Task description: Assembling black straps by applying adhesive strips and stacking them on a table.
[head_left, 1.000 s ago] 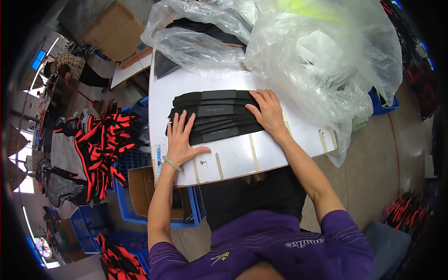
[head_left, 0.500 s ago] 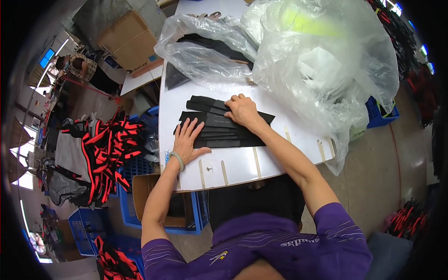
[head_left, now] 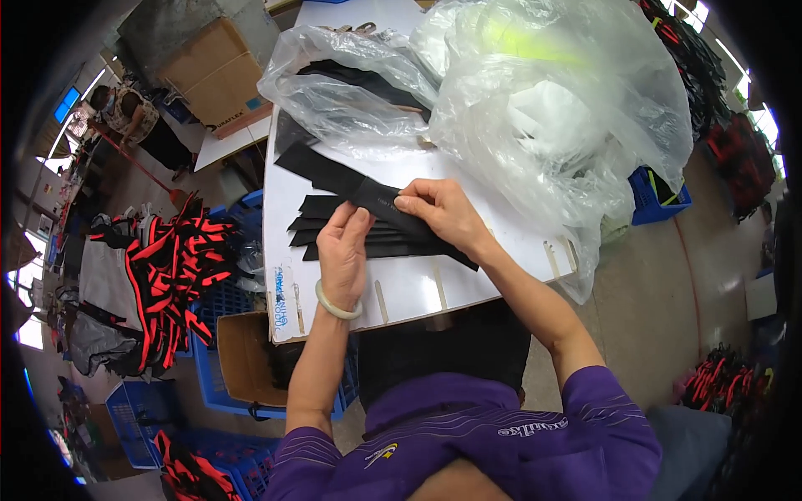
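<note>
A black fabric strip (head_left: 322, 173) with faint light printing is raised at a slant above the white table (head_left: 409, 288). My left hand (head_left: 343, 250), with a pale bangle at the wrist, pinches its near edge by the middle. On the strip's right part, my right hand (head_left: 447, 215) grips with thumb and bent fingers. Beneath it lies a fanned pile of similar black strips (head_left: 316, 225), partly covered by my hands and the raised strip.
Large clear plastic bags (head_left: 551, 159) fill the table's far right. Another clear bag (head_left: 351, 125) holds black material. Left of the table are a blue crate with a cardboard box (head_left: 238, 359) and a heap of red-and-black pieces (head_left: 180, 267). A person (head_left: 138, 121) stands at the far left.
Both hands lay on the black strips before. Now they hold one strip up between them, turned aslant over the others. The view has shifted slightly.
</note>
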{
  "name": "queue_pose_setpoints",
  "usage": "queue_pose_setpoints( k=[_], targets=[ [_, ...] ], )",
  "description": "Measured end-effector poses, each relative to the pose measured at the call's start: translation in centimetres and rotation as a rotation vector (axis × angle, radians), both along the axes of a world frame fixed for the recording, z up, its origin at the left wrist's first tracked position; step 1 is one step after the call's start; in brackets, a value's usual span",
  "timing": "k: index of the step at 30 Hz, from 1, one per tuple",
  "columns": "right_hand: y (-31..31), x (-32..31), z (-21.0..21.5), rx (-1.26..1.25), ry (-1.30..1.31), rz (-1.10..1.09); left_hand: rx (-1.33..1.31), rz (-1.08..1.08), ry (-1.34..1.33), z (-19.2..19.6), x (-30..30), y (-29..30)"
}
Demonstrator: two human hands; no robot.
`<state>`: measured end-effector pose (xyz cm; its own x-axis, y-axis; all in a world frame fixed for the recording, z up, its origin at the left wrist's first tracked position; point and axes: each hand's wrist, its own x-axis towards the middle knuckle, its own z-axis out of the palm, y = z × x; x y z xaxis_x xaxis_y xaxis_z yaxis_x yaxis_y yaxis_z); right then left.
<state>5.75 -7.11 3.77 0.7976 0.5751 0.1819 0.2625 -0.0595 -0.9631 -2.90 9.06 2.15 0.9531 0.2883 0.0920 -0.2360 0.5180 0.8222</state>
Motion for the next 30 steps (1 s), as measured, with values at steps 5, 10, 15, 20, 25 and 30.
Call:
queue_pose_setpoints(
  k=[5,10,15,20,25,30],
  targets=[
    [-2.3,-3.5,-0.9,-0.009,0.045,-0.068,-0.008,0.079,-0.002,-2.4,0.3,-2.4],
    [-4.2,-6.0,-0.7,-0.103,-0.025,-0.217,0.034,-0.015,0.027,-1.9,-0.8,-4.3],
    [-4.3,-6.6,-2.4,-0.41,-0.856,-0.49,-0.242,-0.137,0.056,0.3,-1.1,-7.3],
    [-4.4,-7.5,-1.8,0.019,-0.622,-0.415,-0.316,-0.151,-0.072,0.1,-1.1,-6.1],
    [-6.3,-7.7,-1.9,0.006,0.198,-0.202,-0.295,-0.241,-0.084,-0.1,-1.8,-6.5],
    [-7.3,-7.9,-2.7,0.03,-0.02,-0.232,-0.135,-0.042,0.026,-0.7,-1.0,-7.9]
  ],
)
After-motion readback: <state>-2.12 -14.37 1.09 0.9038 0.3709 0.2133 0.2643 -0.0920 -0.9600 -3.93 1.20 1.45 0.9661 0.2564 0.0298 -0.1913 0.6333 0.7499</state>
